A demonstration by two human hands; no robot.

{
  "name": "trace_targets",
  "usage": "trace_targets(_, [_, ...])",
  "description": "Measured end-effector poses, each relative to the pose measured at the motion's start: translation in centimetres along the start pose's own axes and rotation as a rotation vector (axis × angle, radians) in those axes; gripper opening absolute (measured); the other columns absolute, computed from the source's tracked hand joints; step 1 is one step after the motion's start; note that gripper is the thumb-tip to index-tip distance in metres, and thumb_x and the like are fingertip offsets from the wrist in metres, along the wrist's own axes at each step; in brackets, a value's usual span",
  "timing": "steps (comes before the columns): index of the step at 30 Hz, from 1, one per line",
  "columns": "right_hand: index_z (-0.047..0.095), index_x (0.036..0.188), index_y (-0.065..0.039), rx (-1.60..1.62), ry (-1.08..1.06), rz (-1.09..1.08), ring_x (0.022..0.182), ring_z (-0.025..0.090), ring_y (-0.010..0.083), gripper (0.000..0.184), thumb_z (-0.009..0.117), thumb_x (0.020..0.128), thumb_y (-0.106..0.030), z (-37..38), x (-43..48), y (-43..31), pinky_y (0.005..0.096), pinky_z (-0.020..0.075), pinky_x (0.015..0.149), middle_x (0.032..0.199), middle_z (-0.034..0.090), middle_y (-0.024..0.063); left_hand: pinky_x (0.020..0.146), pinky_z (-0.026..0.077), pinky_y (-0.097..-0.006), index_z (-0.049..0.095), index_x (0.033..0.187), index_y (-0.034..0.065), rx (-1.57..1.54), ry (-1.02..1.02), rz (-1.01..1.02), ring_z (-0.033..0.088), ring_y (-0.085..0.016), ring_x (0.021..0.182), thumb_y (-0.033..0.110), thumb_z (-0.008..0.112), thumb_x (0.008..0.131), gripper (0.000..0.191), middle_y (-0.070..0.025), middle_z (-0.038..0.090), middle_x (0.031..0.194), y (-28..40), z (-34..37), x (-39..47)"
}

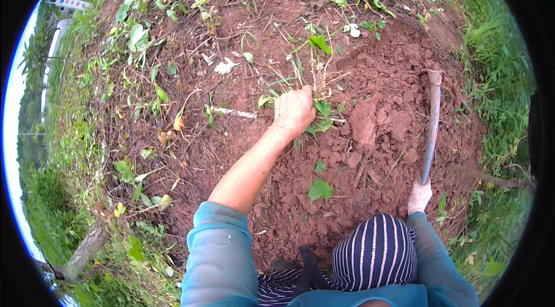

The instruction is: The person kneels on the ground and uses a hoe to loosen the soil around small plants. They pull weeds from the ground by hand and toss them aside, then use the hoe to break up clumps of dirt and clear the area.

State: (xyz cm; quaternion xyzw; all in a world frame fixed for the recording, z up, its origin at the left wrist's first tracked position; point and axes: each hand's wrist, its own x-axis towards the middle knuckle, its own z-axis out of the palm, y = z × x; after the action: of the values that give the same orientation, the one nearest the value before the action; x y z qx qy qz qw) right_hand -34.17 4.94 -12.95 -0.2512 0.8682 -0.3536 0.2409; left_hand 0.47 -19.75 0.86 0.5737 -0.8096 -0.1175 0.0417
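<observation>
My left hand (pixel 294 110) is closed around a bunch of weeds and dry stems (pixel 320 75), low over the reddish soil. Green leaves stick out on both sides of the fist. Whether the stems are still rooted cannot be made out. At the right, my right hand (pixel 419 197) grips the lower end of a hoe's handle (pixel 432 120). The hoe's metal head (pixel 432 74) rests on the loosened earth, its blade partly hidden in the soil.
Broken clods (pixel 383 112) lie between the hands. Cut weeds and dry stalks (pixel 173 103) litter the ground leftward. Tall grass (pixel 498 68) borders the right side, where a thin branch (pixel 494 178) juts in. A tree trunk (pixel 86 250) stands lower left. My striped-clad knee (pixel 375 253) is close below.
</observation>
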Motion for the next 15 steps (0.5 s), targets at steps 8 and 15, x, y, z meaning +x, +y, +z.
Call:
trace_targets(8, [0.065, 0.106, -0.002, -0.075, -0.008, -0.005, 0.072, 0.055, 0.0181, 0.039, 0.061, 0.089, -0.037, 0.0, 0.7, 0.7, 0.0326, 0.0461, 0.072, 0.079, 0.063, 0.0109, 0.049, 0.046, -0.0417, 0.046, 0.092, 0.0057, 0.081, 0.441, -0.097, 0.059, -0.028, 0.054, 0.006, 0.058, 0.076, 0.020, -0.0091, 0.056, 0.062, -4.3, -6.4, -8.9])
trace_targets(15, [0.065, 0.105, -0.002, -0.170, -0.034, -0.087, 0.073, 0.057, 0.0221, 0.042, 0.059, 0.089, -0.039, -1.2, 1.3, 1.0, 0.0346, 0.0462, 0.071, 0.079, 0.063, 0.0130, 0.062, 0.048, -0.0468, 0.053, 0.112, 0.0089, 0.420, 0.696, -0.543, 0.063, -0.036, 0.069, 0.024, 0.063, 0.081, 0.035, -0.0166, 0.063, 0.073, -15.2, -18.4, -21.9])
